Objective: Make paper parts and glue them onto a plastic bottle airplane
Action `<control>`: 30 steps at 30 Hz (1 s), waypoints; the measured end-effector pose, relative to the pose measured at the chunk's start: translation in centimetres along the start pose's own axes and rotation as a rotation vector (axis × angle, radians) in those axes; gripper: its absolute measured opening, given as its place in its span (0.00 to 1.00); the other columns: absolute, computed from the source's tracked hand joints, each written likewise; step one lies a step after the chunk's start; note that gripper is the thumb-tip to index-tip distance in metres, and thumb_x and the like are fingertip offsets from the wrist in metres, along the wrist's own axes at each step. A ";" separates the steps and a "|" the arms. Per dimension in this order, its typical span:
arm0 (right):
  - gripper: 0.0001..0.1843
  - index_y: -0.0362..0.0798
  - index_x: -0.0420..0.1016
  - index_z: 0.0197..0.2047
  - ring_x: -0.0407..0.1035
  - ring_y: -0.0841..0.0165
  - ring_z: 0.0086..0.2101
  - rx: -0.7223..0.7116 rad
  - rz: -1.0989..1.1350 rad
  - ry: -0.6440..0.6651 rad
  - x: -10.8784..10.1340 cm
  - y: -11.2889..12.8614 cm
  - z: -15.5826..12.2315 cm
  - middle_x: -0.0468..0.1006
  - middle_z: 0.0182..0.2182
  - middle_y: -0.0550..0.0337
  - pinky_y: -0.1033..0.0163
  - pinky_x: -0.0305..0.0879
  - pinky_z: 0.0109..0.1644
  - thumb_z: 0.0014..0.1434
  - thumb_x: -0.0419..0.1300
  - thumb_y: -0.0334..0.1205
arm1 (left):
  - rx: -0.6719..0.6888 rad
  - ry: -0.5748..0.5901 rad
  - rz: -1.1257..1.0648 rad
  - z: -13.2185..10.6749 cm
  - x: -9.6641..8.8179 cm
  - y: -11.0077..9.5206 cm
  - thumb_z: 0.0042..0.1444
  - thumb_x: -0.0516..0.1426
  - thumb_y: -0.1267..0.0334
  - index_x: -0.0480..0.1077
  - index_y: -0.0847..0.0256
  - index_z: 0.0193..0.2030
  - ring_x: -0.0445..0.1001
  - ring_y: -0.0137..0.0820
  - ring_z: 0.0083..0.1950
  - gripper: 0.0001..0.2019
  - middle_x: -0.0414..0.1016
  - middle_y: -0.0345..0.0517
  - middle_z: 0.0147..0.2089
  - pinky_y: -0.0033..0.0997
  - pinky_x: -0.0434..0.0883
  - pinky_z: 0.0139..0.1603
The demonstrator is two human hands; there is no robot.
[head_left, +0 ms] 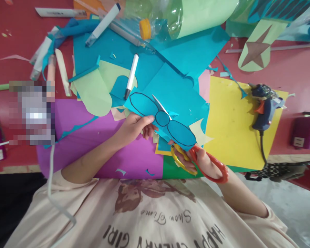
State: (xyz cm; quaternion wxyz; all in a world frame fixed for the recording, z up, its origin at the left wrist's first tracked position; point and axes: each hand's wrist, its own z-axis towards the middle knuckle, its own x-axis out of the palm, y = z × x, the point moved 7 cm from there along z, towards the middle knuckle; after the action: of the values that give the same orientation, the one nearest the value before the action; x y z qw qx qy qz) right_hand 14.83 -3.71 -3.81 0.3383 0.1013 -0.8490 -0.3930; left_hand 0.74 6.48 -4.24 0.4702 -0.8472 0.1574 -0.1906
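To trim well, follow the drawn outline on the blue paper (162, 119) closely, taking short snips at the tight notch beside the circle and turning paper rather than wrist. See it raised above a larger blue sheet (173, 82). With left hand (138, 127), pinching the near edge, thumb on top, fingers curled beneath. With right hand (205, 160), gripping the scissors (194, 154) by red and yellow loops, handles parted, one blade visible.

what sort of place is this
Probably a craft workspace: red-and-yellow-handled scissors are held at a black-outlined blue paper piece, and a dark blue plastic glue gun lies on a yellow paper sheet.
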 end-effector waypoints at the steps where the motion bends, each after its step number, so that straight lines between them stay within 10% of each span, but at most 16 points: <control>1: 0.39 0.52 0.61 0.51 0.39 0.78 0.17 -0.001 -0.009 -0.007 -0.1 0.0 0.0 0.53 0.21 0.73 0.67 0.42 0.16 0.52 0.49 0.77 | -0.005 -0.004 0.005 0.0 0.0 0.0 0.53 0.52 0.61 0.69 0.63 0.18 0.66 0.23 0.16 0.16 0.70 0.41 0.16 0.23 0.63 0.19; 30: 0.31 0.52 0.56 0.34 0.40 0.80 0.14 -0.014 -0.089 -0.118 -0.6 1.7 -0.2 0.50 0.17 0.76 0.68 0.42 0.16 0.52 0.54 0.73 | -0.035 -0.031 0.008 0.1 -0.5 0.4 0.49 0.54 0.56 0.65 0.62 0.16 0.66 0.25 0.17 0.15 0.69 0.42 0.15 0.24 0.64 0.19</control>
State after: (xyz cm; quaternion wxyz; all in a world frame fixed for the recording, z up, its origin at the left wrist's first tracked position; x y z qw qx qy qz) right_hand 15.55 -2.48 -2.76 0.2705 0.1132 -0.8595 -0.4187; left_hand 0.31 6.57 -4.77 0.4584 -0.8575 0.1570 -0.1727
